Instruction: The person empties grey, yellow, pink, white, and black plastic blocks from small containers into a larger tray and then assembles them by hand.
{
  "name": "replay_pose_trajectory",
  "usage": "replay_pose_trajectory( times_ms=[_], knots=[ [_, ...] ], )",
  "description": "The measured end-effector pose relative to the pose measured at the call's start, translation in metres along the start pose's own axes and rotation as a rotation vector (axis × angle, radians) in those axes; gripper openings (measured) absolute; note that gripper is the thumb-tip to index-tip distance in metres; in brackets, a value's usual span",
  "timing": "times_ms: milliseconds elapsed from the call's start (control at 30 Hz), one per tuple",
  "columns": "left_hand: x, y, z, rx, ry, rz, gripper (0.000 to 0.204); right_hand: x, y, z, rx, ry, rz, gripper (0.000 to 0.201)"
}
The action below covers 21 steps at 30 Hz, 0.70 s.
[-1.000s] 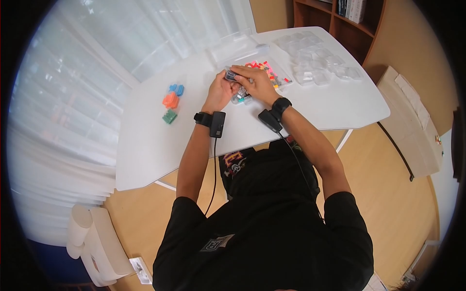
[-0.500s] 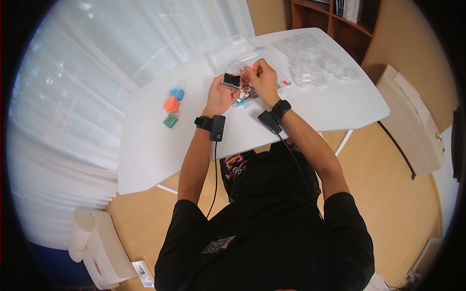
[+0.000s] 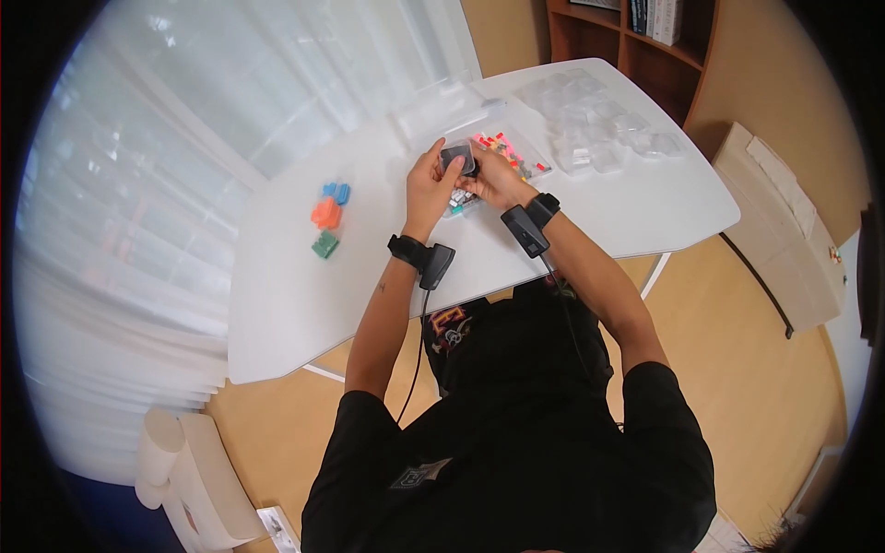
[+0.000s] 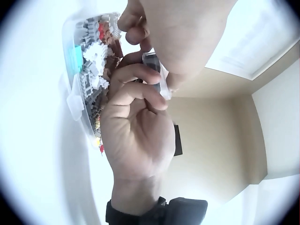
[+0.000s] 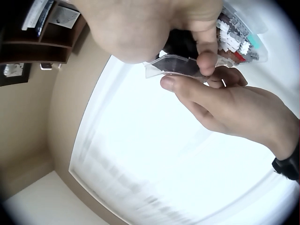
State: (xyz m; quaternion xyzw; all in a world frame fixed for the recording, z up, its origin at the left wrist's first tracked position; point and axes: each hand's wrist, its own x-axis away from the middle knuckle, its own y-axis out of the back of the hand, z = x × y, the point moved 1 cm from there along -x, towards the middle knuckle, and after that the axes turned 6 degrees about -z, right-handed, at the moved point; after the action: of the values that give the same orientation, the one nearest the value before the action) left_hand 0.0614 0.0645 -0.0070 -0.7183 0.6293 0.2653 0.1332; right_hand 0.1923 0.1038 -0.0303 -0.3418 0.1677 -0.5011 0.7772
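A small clear plastic box (image 3: 456, 158) with dark contents is held up between both hands, above the near side of a clear bin (image 3: 527, 177) of bricks. My left hand (image 3: 430, 196) grips it from the left, thumb across its face. On the other side my right hand (image 3: 501, 181) holds it with curled fingers. In the left wrist view, the right hand's fingers (image 4: 149, 89) wrap the box's edge. The right wrist view shows the left thumb (image 5: 169, 83) at the clear edge of the box (image 5: 178, 65). Black material shows behind that edge, partly hidden by the right hand.
Blue bricks (image 3: 336, 194), an orange piece (image 3: 325, 214) and a green piece (image 3: 324, 244) lie on the white table (image 3: 286, 304) at left. Several clear containers (image 3: 599, 124) spread over the back right. A clear lid (image 3: 442, 106) stands behind the bin.
A half second ago the left hand held the box alone, black contents facing up, with the right hand apart over the bin. Now the right hand grips it too, and the box is turned.
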Motion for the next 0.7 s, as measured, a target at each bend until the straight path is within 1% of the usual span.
replay_pose_trajectory(
  times_ms=[133, 167, 200, 233, 300, 333, 433, 500, 533, 600, 633, 700],
  knots=[
    [0.001, -0.001, -0.004, 0.048, 0.021, 0.034, 0.044, 0.004, -0.004, 0.003, -0.063, -0.016, 0.01, 0.038],
    [0.001, -0.002, -0.001, 0.055, -0.051, 0.031, 0.046, 0.008, -0.01, 0.005, -0.078, 0.001, -0.034, 0.037],
    [0.001, -0.001, 0.002, 0.058, -0.087, 0.03, 0.047, 0.011, -0.013, 0.006, -0.093, 0.018, -0.078, 0.036],
    [0.001, 0.0, 0.004, 0.061, -0.122, 0.028, 0.048, 0.009, -0.01, 0.005, -0.094, 0.017, -0.078, 0.036],
    [0.0, 0.006, 0.0, -0.148, -0.164, 0.055, 0.052, 0.005, -0.004, 0.003, -0.06, 0.035, 0.019, 0.035],
    [0.0, 0.009, -0.001, -0.148, -0.166, 0.056, 0.052, 0.003, -0.001, 0.002, -0.06, 0.037, 0.019, 0.035],
    [-0.002, 0.011, 0.0, -0.205, -0.125, 0.077, 0.052, 0.008, -0.006, 0.004, -0.078, 0.024, -0.028, 0.033],
    [-0.002, 0.011, -0.002, -0.009, -0.016, 0.042, 0.046, 0.009, -0.006, 0.005, -0.094, 0.019, 0.013, 0.033],
    [-0.003, 0.012, -0.004, -0.01, -0.017, 0.042, 0.046, 0.009, -0.005, 0.005, -0.094, 0.019, 0.013, 0.033],
    [-0.004, 0.014, -0.007, 0.105, 0.075, 0.026, 0.045, 0.009, -0.004, 0.005, -0.086, 0.013, -0.016, 0.034],
    [-0.006, 0.015, -0.005, 0.104, 0.075, 0.026, 0.045, 0.009, -0.003, 0.005, -0.087, 0.013, -0.015, 0.034],
    [-0.012, 0.021, -0.002, 0.163, 0.141, -0.046, 0.039, 0.014, -0.007, 0.008, -0.08, 0.009, 0.052, 0.034]
  ],
)
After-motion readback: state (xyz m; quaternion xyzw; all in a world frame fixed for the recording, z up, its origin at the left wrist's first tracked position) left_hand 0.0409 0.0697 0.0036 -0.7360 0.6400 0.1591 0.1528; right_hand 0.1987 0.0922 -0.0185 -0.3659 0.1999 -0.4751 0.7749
